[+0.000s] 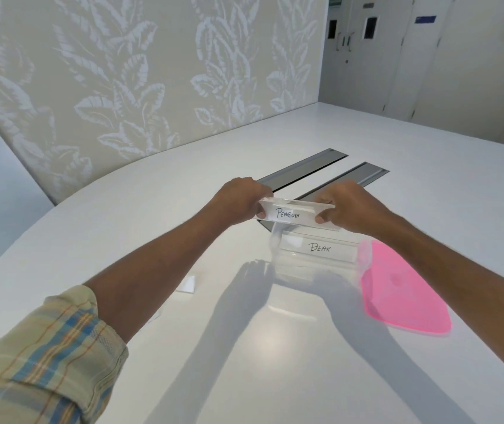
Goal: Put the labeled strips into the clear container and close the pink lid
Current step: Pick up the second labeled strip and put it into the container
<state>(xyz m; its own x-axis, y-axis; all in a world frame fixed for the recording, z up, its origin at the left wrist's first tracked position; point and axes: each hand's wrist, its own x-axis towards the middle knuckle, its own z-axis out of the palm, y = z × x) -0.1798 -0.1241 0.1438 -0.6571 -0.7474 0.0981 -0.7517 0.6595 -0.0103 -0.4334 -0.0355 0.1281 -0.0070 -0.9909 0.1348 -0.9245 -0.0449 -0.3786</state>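
Observation:
A clear strip labeled PENGUIN (293,214) is held in the air by both ends, just above the clear container (314,264). My left hand (238,200) pinches its left end and my right hand (351,206) pinches its right end. Inside the container stands another clear strip labeled BEAR (319,247). The pink lid (403,289) lies flat on the white table, touching the container's right side. A further clear strip (187,284) lies on the table to the left of the container, partly hidden by my left forearm.
The white table (275,347) is round-edged on the left. Two grey cable slots (302,169) are set into it just behind my hands. A leaf-patterned wall panel (140,81) stands behind the table, and cabinets (428,56) are at the far right.

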